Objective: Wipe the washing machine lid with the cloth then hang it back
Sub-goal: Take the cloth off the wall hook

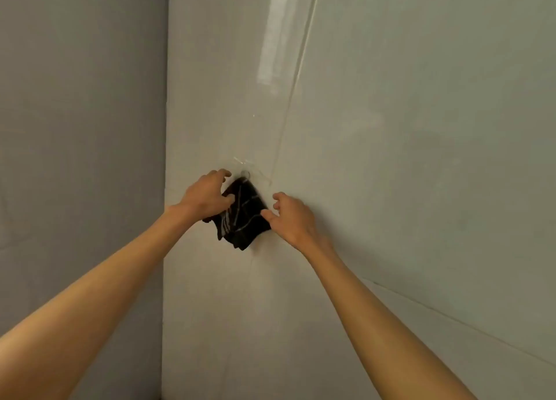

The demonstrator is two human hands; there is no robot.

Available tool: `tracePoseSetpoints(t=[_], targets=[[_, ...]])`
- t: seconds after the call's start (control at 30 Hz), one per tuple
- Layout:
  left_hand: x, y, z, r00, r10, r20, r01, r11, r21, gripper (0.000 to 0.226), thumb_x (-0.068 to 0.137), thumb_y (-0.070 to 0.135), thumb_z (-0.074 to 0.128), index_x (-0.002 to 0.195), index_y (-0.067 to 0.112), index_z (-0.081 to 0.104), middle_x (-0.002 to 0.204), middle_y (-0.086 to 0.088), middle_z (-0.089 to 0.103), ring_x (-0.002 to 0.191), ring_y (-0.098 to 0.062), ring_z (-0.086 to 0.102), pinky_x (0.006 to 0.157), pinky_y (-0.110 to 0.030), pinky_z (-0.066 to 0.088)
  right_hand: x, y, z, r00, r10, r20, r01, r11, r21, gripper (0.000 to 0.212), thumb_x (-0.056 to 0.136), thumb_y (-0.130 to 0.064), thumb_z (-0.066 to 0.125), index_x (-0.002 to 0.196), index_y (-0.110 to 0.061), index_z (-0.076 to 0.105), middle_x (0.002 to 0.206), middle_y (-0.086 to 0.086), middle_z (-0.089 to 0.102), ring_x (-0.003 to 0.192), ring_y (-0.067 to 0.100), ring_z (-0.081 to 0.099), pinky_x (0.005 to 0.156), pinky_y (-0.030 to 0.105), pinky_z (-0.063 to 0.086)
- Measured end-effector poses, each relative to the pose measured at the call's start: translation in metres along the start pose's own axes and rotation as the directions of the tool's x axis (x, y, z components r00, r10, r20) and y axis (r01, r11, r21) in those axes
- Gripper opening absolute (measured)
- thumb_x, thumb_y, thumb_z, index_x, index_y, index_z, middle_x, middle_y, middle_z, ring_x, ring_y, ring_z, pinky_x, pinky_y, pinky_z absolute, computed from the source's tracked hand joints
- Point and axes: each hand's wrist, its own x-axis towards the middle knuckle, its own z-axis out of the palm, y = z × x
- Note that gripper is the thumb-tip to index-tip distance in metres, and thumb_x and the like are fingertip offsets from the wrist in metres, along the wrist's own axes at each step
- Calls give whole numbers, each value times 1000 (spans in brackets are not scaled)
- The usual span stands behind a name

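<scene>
A dark cloth (243, 216) with thin pale stripes hangs bunched against the tiled wall, its top at a clear plastic hook (248, 171). My left hand (207, 196) grips the cloth's upper left part, fingers curled into the fabric. My right hand (290, 217) is at the cloth's right edge, its thumb touching the fabric and the other fingers spread apart. The washing machine lid is out of view.
A glossy pale tiled wall (391, 159) fills the right side, with grout lines running diagonally. A matte grey wall (81, 128) meets it at a corner on the left. Both forearms reach up from the bottom of the frame.
</scene>
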Motion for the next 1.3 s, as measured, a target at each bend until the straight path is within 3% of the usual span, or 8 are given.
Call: tracePoseSetpoints(t=[0.1, 0.17, 0.37, 0.5, 0.63, 0.83, 1.1, 1.3], targets=[[7, -20, 20, 998, -54, 14, 54, 998, -8, 43, 88, 26, 62, 127, 11, 52, 120, -9, 62, 98, -28, 63, 83, -46, 55, 15, -5, 26, 998, -55, -29, 51, 987, -151, 29, 96, -30, 59, 117, -11, 61, 103, 3, 68, 81, 20, 59, 60, 27, 40], [7, -30, 36, 996, -87, -19, 87, 996, 3, 26, 90, 21, 58, 114, 9, 56, 106, -9, 65, 91, -28, 63, 79, -46, 55, 22, -6, 41, 995, -60, -78, 42, 976, -212, 17, 97, -23, 56, 104, -9, 63, 86, 2, 62, 73, 20, 58, 50, 25, 30], [-7, -26, 51, 910, -52, -411, -43, 975, -218, 15, 98, 19, 41, 100, 8, 52, 90, -4, 57, 74, -20, 54, 66, -34, 46, 19, 5, 48, 935, -27, -354, 47, 998, 46, 14, 96, -18, 55, 99, -11, 67, 81, 0, 67, 65, 13, 58, 48, 14, 31], [-25, 2, 52, 883, -9, -470, -125, 959, -253, 16, 96, 21, 40, 96, 8, 51, 83, -2, 55, 68, -13, 48, 63, -25, 42, -10, 27, 27, 901, -14, -433, 96, 981, 167, 12, 93, -20, 56, 99, -11, 62, 84, 0, 66, 69, 10, 60, 52, 11, 39], [-59, 32, 79, 912, 93, -400, -197, 954, -227, 13, 93, 20, 43, 90, 10, 51, 74, -1, 54, 64, -14, 47, 59, -22, 39, -63, 73, 17, 905, 38, -423, 81, 962, 261, 9, 91, -21, 55, 92, -13, 59, 78, -2, 63, 68, 8, 61, 52, 17, 50], [-144, 58, 195, 985, 119, -126, -146, 961, -237, 13, 89, 22, 46, 87, 12, 54, 74, 1, 58, 68, -20, 53, 61, -30, 41, -179, 173, 55, 932, 243, -269, -159, 941, 299, 11, 88, -21, 55, 79, -17, 52, 64, -11, 48, 57, 2, 47, 51, 9, 34], [-277, 50, 413, 969, 107, 221, -36, 953, -302, 13, 90, 22, 49, 91, 14, 58, 77, 0, 63, 71, -20, 59, 64, -37, 50, -335, 306, 179, 870, 488, -75, -440, 834, 333, 18, 91, -13, 54, 74, -16, 48, 63, -3, 49, 52, 5, 43, 47, 7, 35], [-350, 13, 558, 956, 114, 271, -9, 932, -362, 14, 90, 24, 50, 90, 15, 60, 74, -1, 64, 70, -19, 59, 68, -41, 52, -418, 395, 295, 827, 558, -64, -503, 786, 359, 10, 91, -14, 53, 83, -8, 55, 71, 3, 57, 55, 8, 47, 48, 8, 37]])
